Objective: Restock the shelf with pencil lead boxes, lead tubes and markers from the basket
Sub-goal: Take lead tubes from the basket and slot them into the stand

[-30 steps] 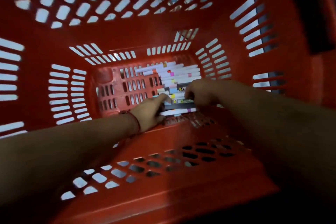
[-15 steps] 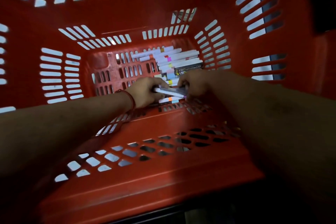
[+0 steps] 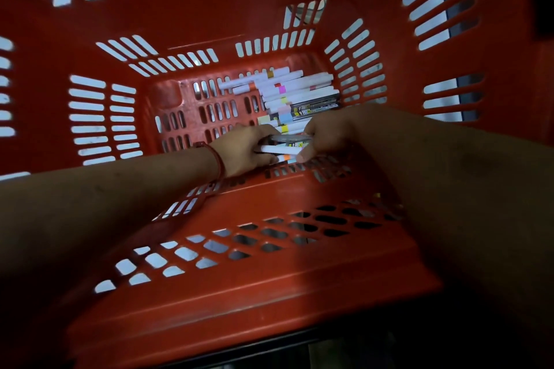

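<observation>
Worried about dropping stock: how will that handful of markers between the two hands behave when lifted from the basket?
Probably stiff and light: the markers are slim, straight barrels. Being round and smooth-looking, they could slip or roll apart, since the left hand and right hand grip the bundle only at its ends. Any dropped would likely land in the basket.

One basket [image 3: 269, 287], one left hand [image 3: 243, 153], one right hand [image 3: 329, 135], markers [image 3: 299, 84] piled beyond counting.
</observation>
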